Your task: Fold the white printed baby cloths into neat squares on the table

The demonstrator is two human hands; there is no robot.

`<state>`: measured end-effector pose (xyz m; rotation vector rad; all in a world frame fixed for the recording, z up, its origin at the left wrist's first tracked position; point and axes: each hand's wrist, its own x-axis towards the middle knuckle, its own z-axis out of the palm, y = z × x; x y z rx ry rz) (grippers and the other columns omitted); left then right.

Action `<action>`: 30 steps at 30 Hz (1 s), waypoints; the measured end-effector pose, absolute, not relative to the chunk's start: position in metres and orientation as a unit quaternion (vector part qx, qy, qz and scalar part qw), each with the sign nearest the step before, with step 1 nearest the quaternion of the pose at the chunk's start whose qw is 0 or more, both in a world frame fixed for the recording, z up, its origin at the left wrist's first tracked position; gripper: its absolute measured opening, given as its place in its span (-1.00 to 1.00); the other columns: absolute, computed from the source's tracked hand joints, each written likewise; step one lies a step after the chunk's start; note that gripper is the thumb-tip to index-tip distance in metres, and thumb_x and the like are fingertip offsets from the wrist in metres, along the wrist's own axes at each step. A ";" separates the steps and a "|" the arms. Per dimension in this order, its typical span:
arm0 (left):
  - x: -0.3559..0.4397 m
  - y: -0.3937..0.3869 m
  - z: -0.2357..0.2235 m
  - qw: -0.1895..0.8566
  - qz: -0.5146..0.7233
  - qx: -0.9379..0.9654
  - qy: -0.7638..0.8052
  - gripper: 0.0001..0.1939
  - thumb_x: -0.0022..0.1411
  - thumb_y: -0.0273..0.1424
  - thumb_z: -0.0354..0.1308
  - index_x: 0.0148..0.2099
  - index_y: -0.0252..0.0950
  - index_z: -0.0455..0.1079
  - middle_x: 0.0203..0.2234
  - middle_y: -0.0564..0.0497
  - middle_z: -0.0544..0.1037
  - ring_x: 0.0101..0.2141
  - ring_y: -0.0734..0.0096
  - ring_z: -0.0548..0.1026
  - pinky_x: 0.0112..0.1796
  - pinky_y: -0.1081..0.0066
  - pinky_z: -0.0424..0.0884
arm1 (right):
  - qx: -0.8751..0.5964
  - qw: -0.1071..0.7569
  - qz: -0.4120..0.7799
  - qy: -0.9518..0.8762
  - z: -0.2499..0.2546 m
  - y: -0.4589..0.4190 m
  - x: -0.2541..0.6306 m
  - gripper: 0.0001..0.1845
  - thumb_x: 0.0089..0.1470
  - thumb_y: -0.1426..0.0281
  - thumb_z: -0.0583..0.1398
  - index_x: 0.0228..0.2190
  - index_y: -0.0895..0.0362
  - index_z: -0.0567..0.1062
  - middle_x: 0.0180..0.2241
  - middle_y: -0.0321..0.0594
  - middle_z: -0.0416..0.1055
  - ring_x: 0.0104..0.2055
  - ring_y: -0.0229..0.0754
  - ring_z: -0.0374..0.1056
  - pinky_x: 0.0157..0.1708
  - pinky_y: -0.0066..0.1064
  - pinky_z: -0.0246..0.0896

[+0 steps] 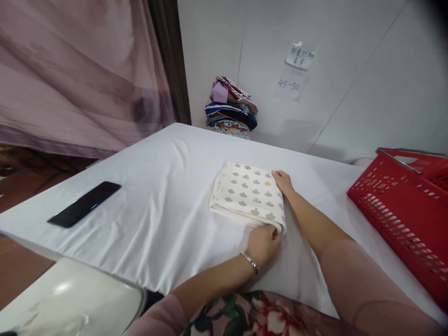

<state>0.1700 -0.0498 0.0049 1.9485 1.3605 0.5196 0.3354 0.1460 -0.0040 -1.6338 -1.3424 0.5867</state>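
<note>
A white cloth [250,191], folded into several layers and printed with small grey and yellow shapes, lies flat on the table. My left hand [264,242], with a silver bracelet at the wrist, has its fingers curled around the near right corner of the folded cloth. At the far right corner, my right hand [283,182] pinches the edge between closed fingers; part of its grip is hidden. The layered edges show along the cloth's left and near sides.
A white, wrinkled sheet covers the table [140,224]. To the left lies a black phone-like slab [86,203]. A red plastic basket [402,210] stands at the right. Behind the table is a stack of folded fabrics [231,109] against the wall; a pink curtain [87,70] hangs left.
</note>
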 end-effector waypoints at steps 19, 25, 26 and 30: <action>0.170 -0.049 0.005 0.492 0.249 0.691 0.467 -0.69 0.22 -0.28 -0.07 -0.39 -0.30 0.44 -0.66 0.08 0.44 -0.57 0.51 0.41 -0.47 0.53 0.26 | -0.679 0.483 0.155 -0.531 0.000 0.116 0.328 -0.60 -0.01 0.12 0.02 -0.32 0.14 0.45 -0.19 -0.11 0.42 -0.12 -0.10 0.25 -0.07 -0.29 0.10; 0.170 -0.052 0.006 0.436 0.231 0.726 0.479 -0.72 0.20 -0.34 -0.07 -0.32 -0.30 0.46 -0.53 0.00 0.53 -0.44 0.41 0.48 -0.36 0.47 0.31 | -0.488 0.421 0.239 -0.726 0.016 0.026 0.304 -0.68 0.05 0.20 0.13 -0.16 0.00 0.50 -0.01 -0.22 0.37 0.09 -0.10 0.20 0.13 -0.21 -0.02; 0.171 -0.054 0.007 0.420 0.221 0.733 0.488 -0.72 0.19 -0.36 -0.06 -0.30 -0.32 0.47 -0.49 -0.04 0.55 -0.41 0.37 0.48 -0.34 0.45 0.31 | -0.450 0.360 0.259 -0.775 0.018 0.016 0.299 -0.66 0.06 0.21 0.14 -0.12 -0.02 0.49 0.01 -0.24 0.37 0.12 -0.09 0.18 0.16 -0.17 -0.07; 0.173 -0.063 0.012 0.366 0.186 0.760 0.504 -0.69 0.15 -0.34 -0.01 -0.15 -0.35 0.44 -0.37 -0.12 0.56 -0.33 0.25 0.49 -0.30 0.37 0.33 | -0.391 0.210 0.246 -0.862 0.024 0.004 0.288 -0.60 0.16 0.21 0.05 0.01 0.00 0.40 0.10 -0.21 0.28 0.20 -0.06 0.07 0.19 -0.02 -0.18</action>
